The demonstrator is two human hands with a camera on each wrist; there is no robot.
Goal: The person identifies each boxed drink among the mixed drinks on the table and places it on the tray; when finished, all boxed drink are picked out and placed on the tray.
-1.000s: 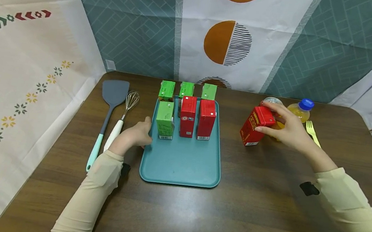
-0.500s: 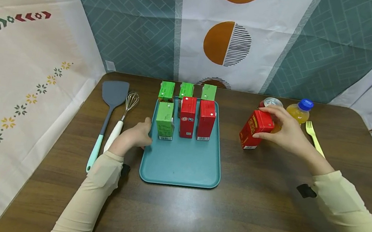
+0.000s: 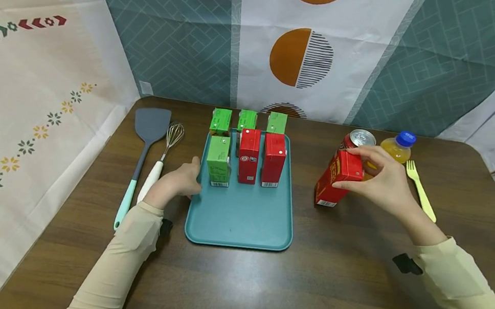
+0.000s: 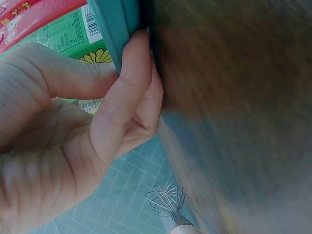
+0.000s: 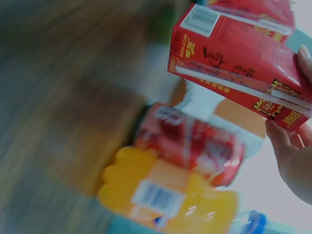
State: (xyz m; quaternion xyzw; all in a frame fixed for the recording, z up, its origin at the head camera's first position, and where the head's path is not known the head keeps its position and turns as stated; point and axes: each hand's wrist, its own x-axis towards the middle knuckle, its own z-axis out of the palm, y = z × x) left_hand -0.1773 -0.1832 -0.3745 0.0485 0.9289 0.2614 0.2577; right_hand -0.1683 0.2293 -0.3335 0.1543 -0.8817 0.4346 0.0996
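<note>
My left hand (image 3: 183, 178) pinches the left rim of a teal tray (image 3: 238, 225); in the left wrist view the thumb and fingers meet on that rim (image 4: 114, 29). On the tray stand a green drink carton (image 3: 219, 164) at the front left and two red drink cartons, one in the middle (image 3: 248, 160) and one on the right (image 3: 272, 163). Green cartons (image 3: 221, 120) stand behind them at the tray's back. To the tray's right, my right hand (image 3: 385, 184) holds another red drink carton (image 3: 334, 183) near its top, between thumb and fingers. The carton is tilted.
Behind the held carton stand a red can (image 3: 359, 139) and a bottle of orange drink (image 3: 399, 146) with a blue cap. A yellow fork (image 3: 421, 191) lies right of the hand. Left of the tray lie a grey spatula (image 3: 151, 124) and a whisk (image 3: 174, 135).
My right hand has drawn the red carton slightly toward me, so more of the can and fork shows. My left hand and the tray have not visibly moved.
</note>
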